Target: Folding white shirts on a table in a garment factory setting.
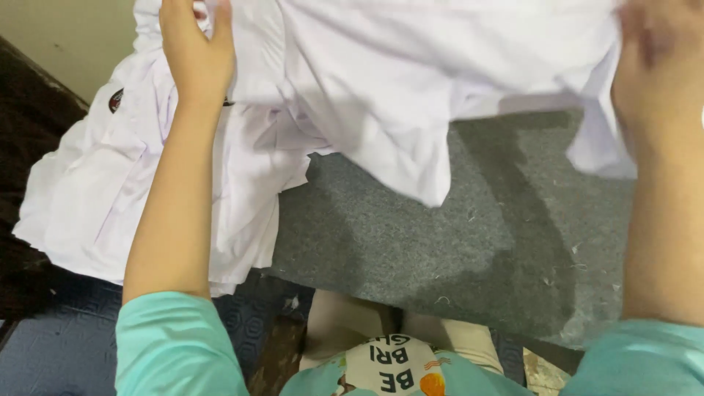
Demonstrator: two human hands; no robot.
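While both hands lift a white garment (411, 81) across the upper frame, grey felt surface (455, 235) lies beneath; pale wall upper left. Left hand (196, 51) pinches the cloth. Right hand (656, 66) is blurred, cut off; grip unclear. More white cloth (95, 191) piled left.

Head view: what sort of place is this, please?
Probably a home ironing or sewing spot. Both hands, left hand and right hand, lift a white garment over a grey felt-covered table, beside a pile of white clothes.
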